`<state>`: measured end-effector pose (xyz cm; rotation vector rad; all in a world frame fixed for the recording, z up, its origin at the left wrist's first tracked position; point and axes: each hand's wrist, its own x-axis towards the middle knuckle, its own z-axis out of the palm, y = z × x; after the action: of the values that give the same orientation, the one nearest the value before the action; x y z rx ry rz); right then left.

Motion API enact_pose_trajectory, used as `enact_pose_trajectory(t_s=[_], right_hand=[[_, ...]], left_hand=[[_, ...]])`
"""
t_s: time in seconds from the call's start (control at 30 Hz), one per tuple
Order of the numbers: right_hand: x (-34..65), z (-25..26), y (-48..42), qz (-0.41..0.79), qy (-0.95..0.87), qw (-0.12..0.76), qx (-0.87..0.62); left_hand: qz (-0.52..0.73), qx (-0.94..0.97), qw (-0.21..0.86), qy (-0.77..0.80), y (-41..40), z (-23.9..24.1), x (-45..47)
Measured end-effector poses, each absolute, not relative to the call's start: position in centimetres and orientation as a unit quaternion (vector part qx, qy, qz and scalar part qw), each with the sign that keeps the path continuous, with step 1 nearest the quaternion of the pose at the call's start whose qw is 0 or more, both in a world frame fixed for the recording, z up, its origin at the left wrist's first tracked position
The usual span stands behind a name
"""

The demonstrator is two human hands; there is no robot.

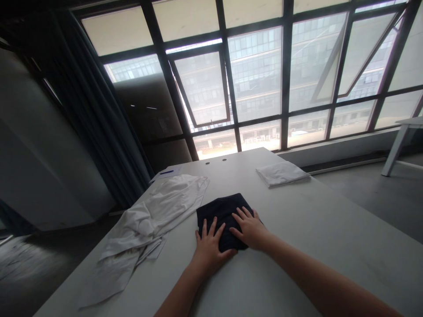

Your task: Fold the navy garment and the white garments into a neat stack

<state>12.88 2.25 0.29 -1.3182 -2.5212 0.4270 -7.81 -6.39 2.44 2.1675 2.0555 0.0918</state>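
Observation:
A dark navy folded cloth (224, 209), perhaps a garment, lies flat on the white table (297, 246) in front of me. Spread over its near left part is my left hand (210, 246), fingers apart and thumb along the near edge. My right hand (250, 229) rests on the right side of the same cloth, its fingers also spread. Both palms face down, and neither hand grips anything. What kind of garment the cloth is cannot be made out.
Left of the cloth, a rumpled white garment (148, 220) hangs toward the table's left edge. A folded white cloth (280, 173) lies at the far right. Paper with a pen (167, 172) sits at the far left corner. Windows (254, 75) stand beyond, a curtain (89, 101) left.

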Motion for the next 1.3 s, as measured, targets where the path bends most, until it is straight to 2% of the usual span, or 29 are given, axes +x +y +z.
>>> enact_pose_trajectory(t_s=[1.3], right_hand=[[12.79, 0.41, 2.31, 0.145, -0.870, 0.126, -0.455]], left_hand=[[0.033, 0.724, 0.076, 0.685, -6.48, 2.74, -7.78]])
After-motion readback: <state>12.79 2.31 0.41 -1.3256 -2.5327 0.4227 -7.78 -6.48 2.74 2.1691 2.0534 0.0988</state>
